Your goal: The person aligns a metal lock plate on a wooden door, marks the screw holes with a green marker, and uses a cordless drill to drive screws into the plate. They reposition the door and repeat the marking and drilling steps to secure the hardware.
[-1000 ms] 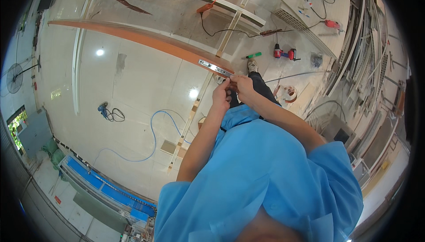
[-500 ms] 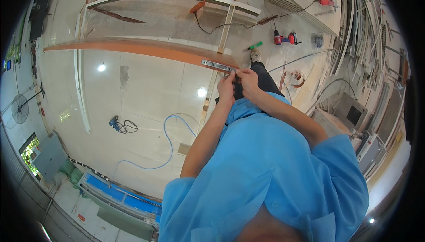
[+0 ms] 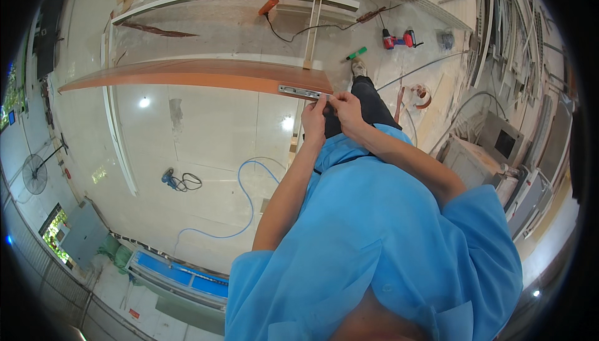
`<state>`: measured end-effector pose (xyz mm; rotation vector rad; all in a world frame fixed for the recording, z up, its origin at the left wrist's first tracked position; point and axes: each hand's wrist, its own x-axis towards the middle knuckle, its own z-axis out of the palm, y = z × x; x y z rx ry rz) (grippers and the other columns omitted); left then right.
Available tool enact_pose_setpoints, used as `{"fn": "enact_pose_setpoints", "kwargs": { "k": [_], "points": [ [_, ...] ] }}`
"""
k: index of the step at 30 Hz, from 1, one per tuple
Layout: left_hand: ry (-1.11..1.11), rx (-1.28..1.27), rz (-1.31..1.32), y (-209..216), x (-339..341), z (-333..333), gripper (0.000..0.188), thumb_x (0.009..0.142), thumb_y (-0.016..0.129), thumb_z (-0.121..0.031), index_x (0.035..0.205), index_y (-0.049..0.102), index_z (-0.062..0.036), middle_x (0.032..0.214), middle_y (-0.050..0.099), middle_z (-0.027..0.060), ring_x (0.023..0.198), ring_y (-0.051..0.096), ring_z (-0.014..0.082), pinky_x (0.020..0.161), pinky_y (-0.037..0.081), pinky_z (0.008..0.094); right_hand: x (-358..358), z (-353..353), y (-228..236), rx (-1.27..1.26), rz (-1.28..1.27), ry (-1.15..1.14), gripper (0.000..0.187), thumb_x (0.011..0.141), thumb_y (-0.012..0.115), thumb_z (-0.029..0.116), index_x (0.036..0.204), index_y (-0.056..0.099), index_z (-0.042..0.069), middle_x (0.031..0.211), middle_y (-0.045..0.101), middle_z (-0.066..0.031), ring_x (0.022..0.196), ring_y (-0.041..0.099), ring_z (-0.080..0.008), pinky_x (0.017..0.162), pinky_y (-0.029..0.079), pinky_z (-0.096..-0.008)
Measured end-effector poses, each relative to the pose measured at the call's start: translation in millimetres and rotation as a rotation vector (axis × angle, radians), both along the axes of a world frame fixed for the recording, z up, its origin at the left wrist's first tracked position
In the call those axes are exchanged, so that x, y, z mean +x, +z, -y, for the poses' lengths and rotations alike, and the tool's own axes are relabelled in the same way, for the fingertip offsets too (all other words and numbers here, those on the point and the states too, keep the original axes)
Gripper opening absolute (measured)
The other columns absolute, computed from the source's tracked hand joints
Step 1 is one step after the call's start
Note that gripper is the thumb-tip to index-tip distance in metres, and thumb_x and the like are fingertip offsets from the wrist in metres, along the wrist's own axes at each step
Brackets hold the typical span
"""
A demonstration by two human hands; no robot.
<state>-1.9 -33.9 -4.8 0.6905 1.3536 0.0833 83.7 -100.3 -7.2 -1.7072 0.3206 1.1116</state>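
- Left hand [image 3: 314,118] is raised at the door [image 3: 206,79] edge, fingers pinched at the metal plate [image 3: 301,92].
- Right hand [image 3: 347,109] is held beside it, fingers curled; its grasp cannot be told.

I am wearing a bright blue short-sleeved shirt [image 3: 380,241] with a collar and a small button showing low on the front. The sleeves are ending above my elbows, leaving both forearms bare. I am wearing dark trousers [image 3: 368,101] and a light-coloured shoe [image 3: 358,68].
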Motion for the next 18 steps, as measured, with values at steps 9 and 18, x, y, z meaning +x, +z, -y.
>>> {"fn": "enact_pose_setpoints", "kwargs": {
  "k": [9, 18],
  "points": [
    [0.027, 0.007, -0.046, 21.0, -5.2, -14.4, 0.04, 0.096, 0.068, -0.043, 0.085, 0.065, -0.0046, 0.07, 0.06, 0.0006, 0.054, 0.046, 0.0065, 0.048, 0.033, 0.0234, 14.2, -20.5, 47.2, -0.108, 0.366, 0.254, 0.033, 0.087, 0.075, 0.024, 0.104, 0.064, -0.002, 0.093, 0.069, -0.0143, 0.089, 0.068, -0.0235, 0.079, 0.053, -0.0359],
    [-1.081, 1.275, -0.096, 35.8, 0.1, -41.0, 0.043, 0.079, 0.069, -0.011, 0.119, 0.056, -0.0134, 0.123, 0.057, 0.0106, 0.091, 0.067, 0.0365, 0.069, 0.057, 0.051, 41.5, 4.2, 25.7, -0.03, 1.1, 1.273, 0.027, 0.09, 0.058, 0.017, 0.112, 0.058, 0.003, 0.098, 0.068, -0.0201, 0.087, 0.071, -0.037, 0.07, 0.058, -0.0462]
  ]
}}
